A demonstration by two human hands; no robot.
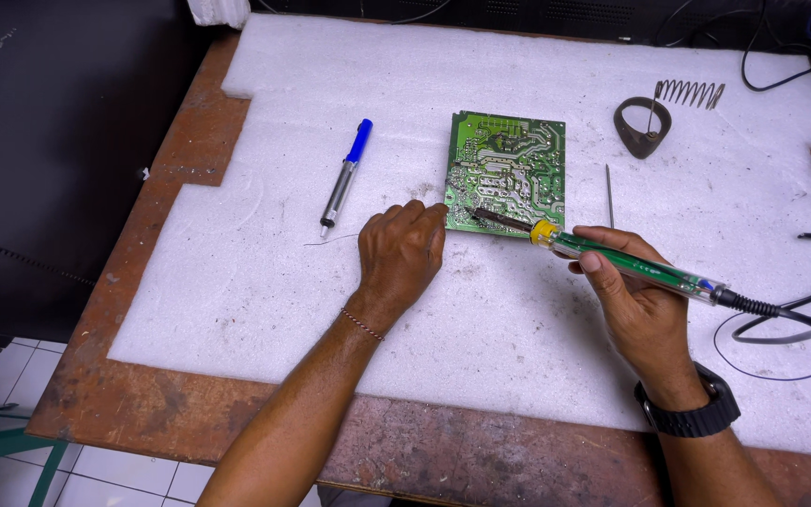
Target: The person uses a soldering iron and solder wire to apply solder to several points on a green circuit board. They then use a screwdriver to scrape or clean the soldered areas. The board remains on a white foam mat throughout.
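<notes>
A green circuit board (pixel 507 169) lies solder side up on a white foam sheet (pixel 265 272). My left hand (pixel 402 252) rests on the foam with its fingers curled, touching the board's near left corner; a thin solder wire (pixel 330 241) trails off to its left. My right hand (pixel 633 299) grips a soldering iron (pixel 626 261) with a clear green handle and yellow collar. Its dark tip rests on the board's near edge. A black watch sits on that wrist.
A desoldering pump (pixel 346 176) with a blue plunger lies left of the board. A coil-spring iron stand (pixel 650 120) sits at the back right, a thin metal rod (pixel 609 194) beside the board. Black cable (pixel 781 324) loops at right. The worn wooden table (pixel 190 131) borders the foam.
</notes>
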